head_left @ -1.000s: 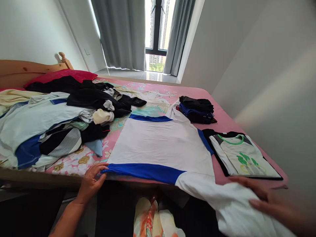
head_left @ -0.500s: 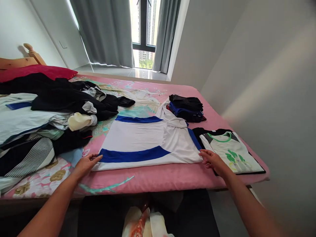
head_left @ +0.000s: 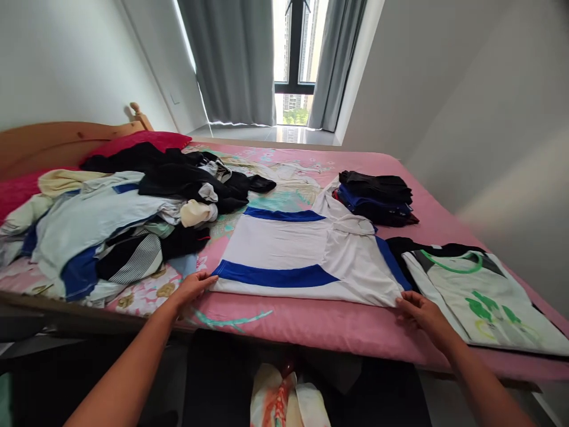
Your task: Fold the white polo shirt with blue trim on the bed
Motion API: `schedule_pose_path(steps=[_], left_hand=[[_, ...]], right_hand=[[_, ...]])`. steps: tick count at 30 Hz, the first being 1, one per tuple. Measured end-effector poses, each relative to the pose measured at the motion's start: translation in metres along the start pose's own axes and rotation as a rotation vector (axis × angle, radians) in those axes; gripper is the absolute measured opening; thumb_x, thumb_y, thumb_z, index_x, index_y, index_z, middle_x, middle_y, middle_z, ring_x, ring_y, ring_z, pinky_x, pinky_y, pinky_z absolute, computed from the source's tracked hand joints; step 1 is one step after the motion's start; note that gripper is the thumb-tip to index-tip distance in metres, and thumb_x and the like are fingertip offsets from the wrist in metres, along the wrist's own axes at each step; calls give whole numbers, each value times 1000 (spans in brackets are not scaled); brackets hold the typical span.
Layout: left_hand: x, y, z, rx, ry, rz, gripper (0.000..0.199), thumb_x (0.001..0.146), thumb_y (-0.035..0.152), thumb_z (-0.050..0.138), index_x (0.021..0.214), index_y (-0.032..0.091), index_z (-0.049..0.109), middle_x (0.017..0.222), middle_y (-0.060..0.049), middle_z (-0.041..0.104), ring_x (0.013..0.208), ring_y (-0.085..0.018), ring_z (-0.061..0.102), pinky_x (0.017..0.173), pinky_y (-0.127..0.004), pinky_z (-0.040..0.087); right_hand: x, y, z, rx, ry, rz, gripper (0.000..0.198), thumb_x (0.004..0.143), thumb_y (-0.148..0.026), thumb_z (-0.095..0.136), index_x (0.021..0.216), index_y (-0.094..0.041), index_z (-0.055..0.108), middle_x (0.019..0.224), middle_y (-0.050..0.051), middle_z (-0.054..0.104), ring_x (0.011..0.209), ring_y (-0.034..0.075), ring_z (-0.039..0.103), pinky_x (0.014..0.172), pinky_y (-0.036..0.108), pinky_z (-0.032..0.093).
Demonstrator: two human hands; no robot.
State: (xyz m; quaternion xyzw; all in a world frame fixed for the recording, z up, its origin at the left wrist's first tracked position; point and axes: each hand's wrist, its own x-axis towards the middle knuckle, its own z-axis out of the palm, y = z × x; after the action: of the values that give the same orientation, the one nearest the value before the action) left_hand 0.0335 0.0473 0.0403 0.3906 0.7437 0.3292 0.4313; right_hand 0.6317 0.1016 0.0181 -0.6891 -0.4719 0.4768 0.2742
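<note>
A white shirt with blue panels [head_left: 284, 249] lies spread flat and sideways on the bed, its hem toward the left. At the near hem corner, my left hand [head_left: 193, 289] has its fingers pinched together on the cloth. My right hand [head_left: 420, 311] pinches the shirt's near right corner, by the blue-banded end. Right of the shirt lies a folded white T-shirt with a green collar and green print [head_left: 484, 302], on top of black cloth. Behind the shirt's right end sits a stack of folded dark clothes [head_left: 377, 196].
A loose heap of clothes [head_left: 111, 207] covers the bed's left side. Red pillows [head_left: 155, 141] lean by the wooden headboard [head_left: 57, 139]. The pink bedsheet [head_left: 311, 317] reaches the bed's near edge. Grey curtains [head_left: 235, 65] flank a window at the back.
The view has turned left, so the bed and clothes appear farther right. My right hand's fingers have closed on the shirt's corner. The shirt lies much as before.
</note>
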Motion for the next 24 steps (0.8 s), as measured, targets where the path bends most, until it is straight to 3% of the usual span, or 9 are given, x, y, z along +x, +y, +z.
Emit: schedule_pose_path(steps=[4, 11, 15, 20, 24], left_hand=[[-3, -5, 5, 13, 0, -4, 45, 60, 61, 65, 72, 19, 52, 46, 10, 35, 36, -6, 27, 38, -21, 16], [3, -9, 10, 174, 134, 232, 42, 66, 60, 57, 72, 18, 58, 59, 4, 53, 53, -13, 47, 50, -23, 32], [6, -9, 11, 318, 190, 245, 38, 69, 57, 53, 72, 19, 61, 63, 1, 58, 60, -16, 51, 56, -25, 33], [1, -7, 7, 375, 190, 273, 34, 67, 54, 55, 64, 20, 59, 58, 2, 56, 59, -16, 49, 55, -25, 31], [-12, -22, -3, 426, 124, 244, 34, 66, 55, 57, 65, 21, 60, 55, 3, 54, 56, -15, 47, 53, -24, 30]], right_hand=[[-1, 3, 5, 76, -65, 85, 43, 67, -51, 66, 94, -20, 52, 70, 1, 60, 57, 18, 64, 39, 22, 39], [7, 8, 14, 139, 47, 30, 36, 72, -53, 60, 90, -23, 50, 66, -3, 55, 56, 17, 63, 37, 23, 42], [9, 16, 14, 162, 81, 27, 36, 71, -51, 63, 89, -22, 51, 62, -4, 52, 50, 14, 60, 37, 21, 42], [-3, 14, 10, 57, 70, 4, 34, 73, -54, 57, 83, -21, 53, 47, -6, 48, 42, 14, 55, 39, 24, 42], [-23, 24, 4, 0, 61, -5, 35, 70, -56, 56, 76, -21, 54, 44, -6, 47, 40, 13, 50, 44, 26, 44]])
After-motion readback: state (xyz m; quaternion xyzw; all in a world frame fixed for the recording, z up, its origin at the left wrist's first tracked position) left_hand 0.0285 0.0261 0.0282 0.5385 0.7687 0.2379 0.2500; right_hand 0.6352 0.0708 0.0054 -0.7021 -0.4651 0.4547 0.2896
